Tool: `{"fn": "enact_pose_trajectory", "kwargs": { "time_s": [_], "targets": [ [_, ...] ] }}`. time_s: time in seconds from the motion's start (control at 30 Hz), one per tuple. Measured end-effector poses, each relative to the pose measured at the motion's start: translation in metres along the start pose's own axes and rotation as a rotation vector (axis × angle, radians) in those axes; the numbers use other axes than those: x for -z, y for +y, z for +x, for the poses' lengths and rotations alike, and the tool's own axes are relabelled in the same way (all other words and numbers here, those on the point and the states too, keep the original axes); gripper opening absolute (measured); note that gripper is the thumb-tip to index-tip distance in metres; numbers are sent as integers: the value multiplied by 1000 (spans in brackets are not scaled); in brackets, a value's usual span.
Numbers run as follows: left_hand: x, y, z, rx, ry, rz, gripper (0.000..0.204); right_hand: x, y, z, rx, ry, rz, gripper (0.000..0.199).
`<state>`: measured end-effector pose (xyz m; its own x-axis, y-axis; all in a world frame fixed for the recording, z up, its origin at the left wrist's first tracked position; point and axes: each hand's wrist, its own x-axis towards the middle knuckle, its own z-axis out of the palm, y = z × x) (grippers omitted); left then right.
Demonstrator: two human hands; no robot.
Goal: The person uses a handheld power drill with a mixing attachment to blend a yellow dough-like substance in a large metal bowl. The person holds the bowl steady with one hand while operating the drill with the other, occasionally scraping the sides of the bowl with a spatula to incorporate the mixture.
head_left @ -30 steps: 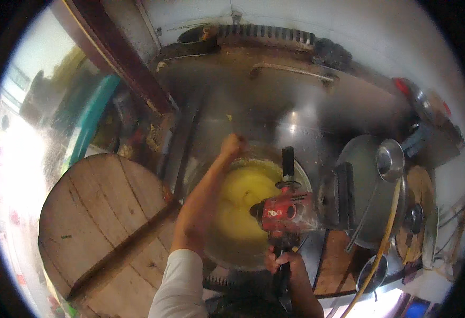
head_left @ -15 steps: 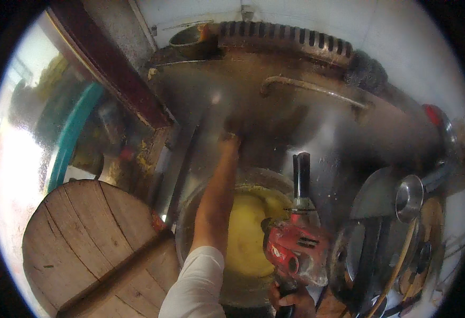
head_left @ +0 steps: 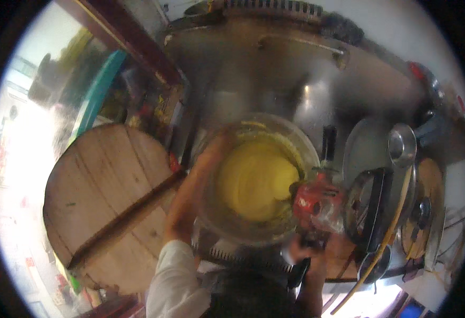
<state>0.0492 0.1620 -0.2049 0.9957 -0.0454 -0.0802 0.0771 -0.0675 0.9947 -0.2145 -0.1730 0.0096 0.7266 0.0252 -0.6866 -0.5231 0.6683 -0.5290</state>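
A large round metal pot (head_left: 309,140) stands in the middle, with a smooth yellow mixture (head_left: 253,180) inside. My left arm, in a white sleeve, reaches along the pot's left side. My left hand (head_left: 220,142) is at the upper left rim, its fingers too smeared to make out. At the pot's right side is a red power drill (head_left: 320,204) with a black side handle sticking up. My right hand (head_left: 304,249) is closed round the drill's rear grip. Whatever the drill's front end carries is hidden or blurred.
A round wooden lid (head_left: 110,206) with a crossbar lies left of the pot. To the right are a black-framed round thing (head_left: 367,209), a ladle (head_left: 402,146) with a long wooden handle and a round board (head_left: 426,185). A metal pipe (head_left: 306,42) runs along the back.
The view has shifted, showing more of the pot. My left hand has come back from beyond the pot to its rim. The drill stays in my right hand at the pot's right side.
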Motion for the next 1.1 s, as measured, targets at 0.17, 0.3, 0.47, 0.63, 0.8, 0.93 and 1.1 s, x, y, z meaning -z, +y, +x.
{"fn": "enact_pose_trajectory", "kwargs": {
  "time_s": [0.17,0.3,0.47,0.63,0.8,0.93,1.1],
  "targets": [
    [-6,22,-99,71,-124,1169,38,21,11,-28,-74,-153,66,43],
    [-2,32,-218,136,-120,904,42,49,42,-6,-160,-381,39,42],
    [18,17,-328,326,113,585,32,3,46,-3,-290,-364,93,41],
    [-10,23,-414,542,31,1165,35,-12,61,38,-240,-500,40,33],
    [-3,-44,-466,478,238,800,38,-37,78,69,-167,-459,-69,25],
    [-14,4,-442,317,-53,1083,32,-43,74,86,-116,-465,-107,21],
    [-97,33,-384,41,-431,882,29,-45,70,98,-29,-447,-24,15]
  ]
}}
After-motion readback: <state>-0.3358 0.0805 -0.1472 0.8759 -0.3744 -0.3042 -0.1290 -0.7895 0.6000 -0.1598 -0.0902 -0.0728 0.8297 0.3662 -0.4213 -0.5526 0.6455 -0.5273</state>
